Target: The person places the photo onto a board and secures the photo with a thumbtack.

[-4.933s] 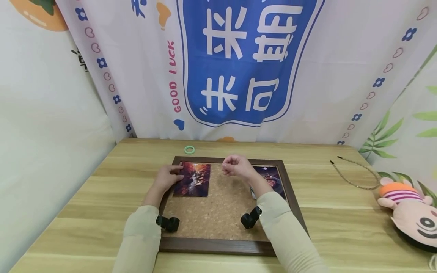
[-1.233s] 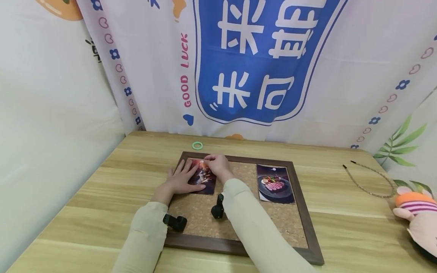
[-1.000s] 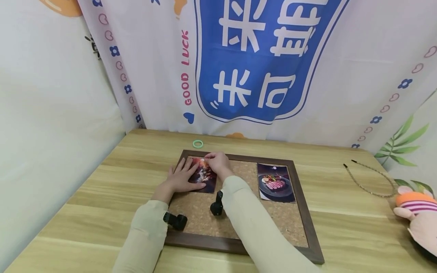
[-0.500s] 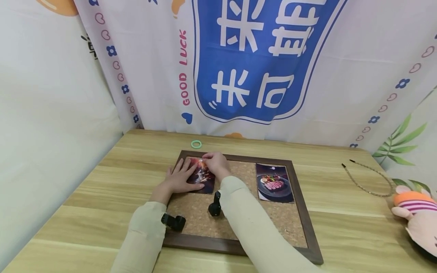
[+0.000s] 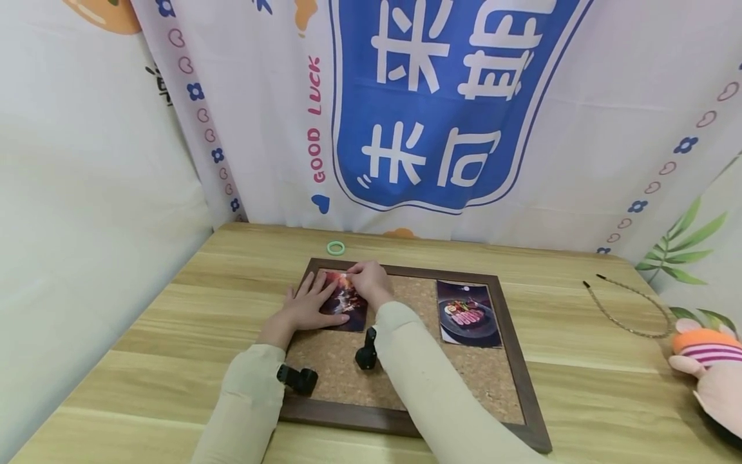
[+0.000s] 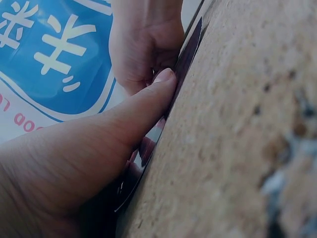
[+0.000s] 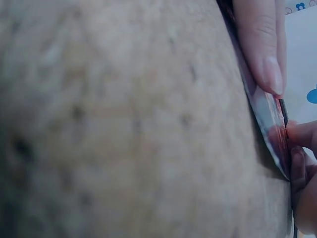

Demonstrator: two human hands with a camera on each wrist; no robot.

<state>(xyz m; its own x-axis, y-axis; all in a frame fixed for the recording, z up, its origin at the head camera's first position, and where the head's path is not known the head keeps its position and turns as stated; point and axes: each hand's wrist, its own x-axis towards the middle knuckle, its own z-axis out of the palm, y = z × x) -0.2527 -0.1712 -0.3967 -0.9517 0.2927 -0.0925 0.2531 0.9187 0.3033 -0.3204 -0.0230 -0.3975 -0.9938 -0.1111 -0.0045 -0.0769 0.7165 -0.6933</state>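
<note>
A cork board point(image 5: 330, 367) in a dark brown frame lies on the wooden table. On its upper left part is a picture card point(image 5: 355, 316) with fiery colours. My left hand point(image 5: 304, 306) rests on this card with spread, straight fingers, its thumb point(image 6: 153, 94) near the card's lower edge. At the card's top edge, my right hand point(image 5: 371, 282) pinches what looks like a small push pin, mostly hidden by the fingertips. The right wrist view shows the right fingers point(image 7: 302, 136) touching the card's edge. A second card point(image 5: 468, 316), showing food on a plate, bears a white round pin head point(image 5: 466, 289) at its top.
Behind the board lies a green ring point(image 5: 335, 248). To the right are a braided cord point(image 5: 632, 332) with black ends and a plush toy point(image 5: 715, 380). A printed white and blue curtain point(image 5: 423, 161) hangs behind the table.
Since the earliest frame, my right hand has moved left from above the board's middle to the fiery card's top. My left hand has spread flat over that card. Both hold nearly still over the last second.
</note>
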